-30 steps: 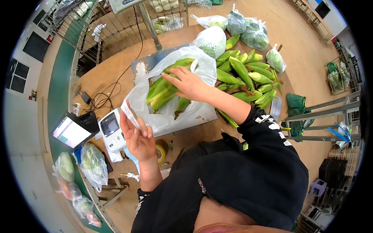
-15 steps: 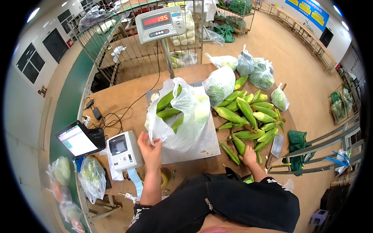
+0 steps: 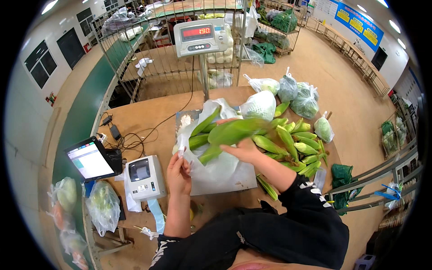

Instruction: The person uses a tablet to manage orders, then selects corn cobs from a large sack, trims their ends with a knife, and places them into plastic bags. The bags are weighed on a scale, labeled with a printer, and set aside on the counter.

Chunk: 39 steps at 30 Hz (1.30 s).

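1. Since the frame half a second back, the right hand (image 3: 245, 150) has left the table edge by the loose corn and now sits over the bag mouth with a green corn ear (image 3: 231, 132); the view has also tipped up, so the scale display stands lower in the picture.
2. Nearest the body, the left hand (image 3: 178, 168) pinches the near-left rim of the white plastic bag (image 3: 220, 173), fingers closed on the film and holding the mouth open.
3. Just left of that hand stands a small white label printer (image 3: 144, 176), and further left a tablet screen (image 3: 89, 159) leans upright with cables behind it.
4. That right hand is closed around the husked ear, which lies nearly level, its tip pointing right and blurred by motion, directly above the bag opening.
5. Inside the bag, several more green ears (image 3: 202, 132) lean toward the far-left corner; the bag rests on the metal scale platform (image 3: 184, 119).
6. Right of the bag lies a loose pile of corn ears (image 3: 297, 144) on the wooden table (image 3: 139, 117).
7. Beyond the pile sit knotted bags of greens (image 3: 297, 96).
8. Farthest, the scale's display head (image 3: 200, 38) stands on a pole before wire cages (image 3: 148, 58).
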Each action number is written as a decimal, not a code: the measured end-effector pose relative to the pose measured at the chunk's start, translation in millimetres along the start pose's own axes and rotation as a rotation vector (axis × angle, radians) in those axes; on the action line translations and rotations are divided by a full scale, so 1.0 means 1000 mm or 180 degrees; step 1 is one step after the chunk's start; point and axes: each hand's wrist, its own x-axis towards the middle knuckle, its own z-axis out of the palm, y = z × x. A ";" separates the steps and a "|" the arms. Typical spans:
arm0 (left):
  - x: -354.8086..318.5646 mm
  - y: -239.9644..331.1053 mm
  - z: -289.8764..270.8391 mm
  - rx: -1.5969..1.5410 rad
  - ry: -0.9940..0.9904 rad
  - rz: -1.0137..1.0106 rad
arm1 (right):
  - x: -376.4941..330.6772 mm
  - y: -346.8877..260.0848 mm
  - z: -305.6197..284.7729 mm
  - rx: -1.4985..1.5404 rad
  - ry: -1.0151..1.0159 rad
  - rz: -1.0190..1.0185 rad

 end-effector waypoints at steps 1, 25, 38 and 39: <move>-0.004 0.008 0.000 -0.0212 -0.0036 0.0108 | 0.009 0.012 0.003 -0.0255 -0.0389 0.0215; 0.021 -0.001 -0.048 0.1709 0.0522 0.1262 | 0.299 0.073 -0.121 -0.4104 0.1177 -0.1525; 0.076 0.016 -0.034 0.2323 -0.0305 0.0788 | 0.111 0.089 -0.046 -0.4432 -0.3149 0.1386; 0.071 0.023 -0.033 0.1958 -0.0260 0.0720 | 0.099 0.094 -0.059 -0.4469 -0.3001 0.1728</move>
